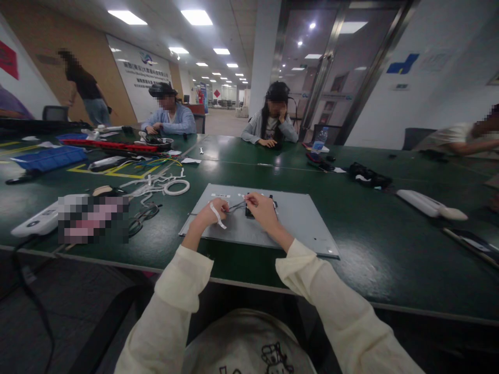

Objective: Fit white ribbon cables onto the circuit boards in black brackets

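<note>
A flat grey panel (296, 226) lies on the green table in front of me. Over its left half, my left hand (213, 212) is closed on a thin dark cable (236, 205), and a white strip hangs across the back of that hand. The fingertips of my right hand (262, 209) pinch the same cable a little further right. Under the right hand sits a small black part (248, 212), partly hidden by the fingers. A white label (220, 196) shows near the panel's far edge.
To the left lie glasses (142, 218), a white cable coil (177, 187), a white power strip (47, 215) and a blue tray (50, 158). A water bottle (320, 140) stands at the back right. Several people are around the table (374, 218).
</note>
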`<state>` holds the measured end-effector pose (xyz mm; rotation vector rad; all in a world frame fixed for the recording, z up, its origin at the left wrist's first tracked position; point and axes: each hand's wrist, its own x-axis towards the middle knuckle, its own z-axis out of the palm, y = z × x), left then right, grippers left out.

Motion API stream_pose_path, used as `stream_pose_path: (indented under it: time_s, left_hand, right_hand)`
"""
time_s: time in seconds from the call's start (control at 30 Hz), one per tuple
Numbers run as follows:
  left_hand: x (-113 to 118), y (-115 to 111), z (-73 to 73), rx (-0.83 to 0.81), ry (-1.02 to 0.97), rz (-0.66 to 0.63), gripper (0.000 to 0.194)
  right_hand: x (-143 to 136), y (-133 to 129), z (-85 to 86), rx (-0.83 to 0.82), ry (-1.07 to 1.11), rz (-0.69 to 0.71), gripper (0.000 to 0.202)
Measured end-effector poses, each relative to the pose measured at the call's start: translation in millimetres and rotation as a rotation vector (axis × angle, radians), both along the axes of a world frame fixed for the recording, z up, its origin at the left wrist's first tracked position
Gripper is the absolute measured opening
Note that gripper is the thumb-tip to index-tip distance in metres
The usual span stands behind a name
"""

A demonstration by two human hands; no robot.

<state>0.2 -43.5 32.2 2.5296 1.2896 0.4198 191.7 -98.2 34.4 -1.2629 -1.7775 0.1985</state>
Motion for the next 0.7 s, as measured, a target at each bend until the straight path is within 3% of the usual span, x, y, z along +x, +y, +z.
stream_pose_path:
  time_s: [0.13, 0.3, 0.53, 0.7]
  left_hand:
    - [0, 4, -2.4, 0.006, 0.004, -0.004, 0.030]
    - [-1, -1, 4.2, -0.013, -0.012, -0.015, 0.032]
    - [-3, -4, 8.6, -0.042, 0.000, 0.030, 0.030]
    - [-6, 0, 4.6, -0.071, 0.018, 0.049, 0.025]
  right_hand:
    - [-11, 2, -3.3, 0.002, -0.005, 0.017, 0.013]
    - [-27, -3, -5.9, -0.121, -0.279, 0.097, 0.013]
    - [-33, -11, -9.5, -0.210, -0.555, 0.060, 0.021]
    - [-34, -14, -4.9, -0.220, -0.559, -0.006, 0.020]
